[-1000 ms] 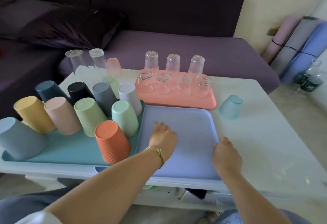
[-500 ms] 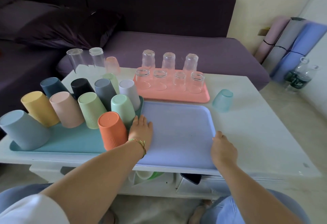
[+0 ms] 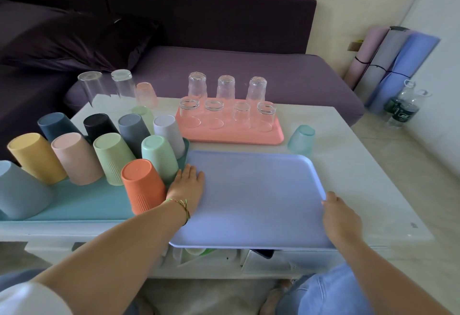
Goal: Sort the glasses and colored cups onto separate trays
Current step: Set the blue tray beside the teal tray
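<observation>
Two hands frame the blue tray (image 3: pixel 254 195): the left hand (image 3: pixel 186 186) lies flat, fingers straight, on its 9 o'clock edge, and the right hand (image 3: pixel 341 217) curls round its 3 o'clock rim. Just beside it at 9 o'clock, the teal tray (image 3: pixel 82 204) carries upturned colored cups (image 3: pixel 114 158), an orange cup (image 3: pixel 143 185) nearest. At 12 o'clock the pink tray (image 3: pixel 224 138) holds glasses (image 3: pixel 214 113) in two rows. One teal cup (image 3: pixel 301 139) stands on the table (image 3: pixel 361 165) at 1 o'clock.

Soft, even daylight from the right, faint shadows, wide-angle bowing at the edges.
</observation>
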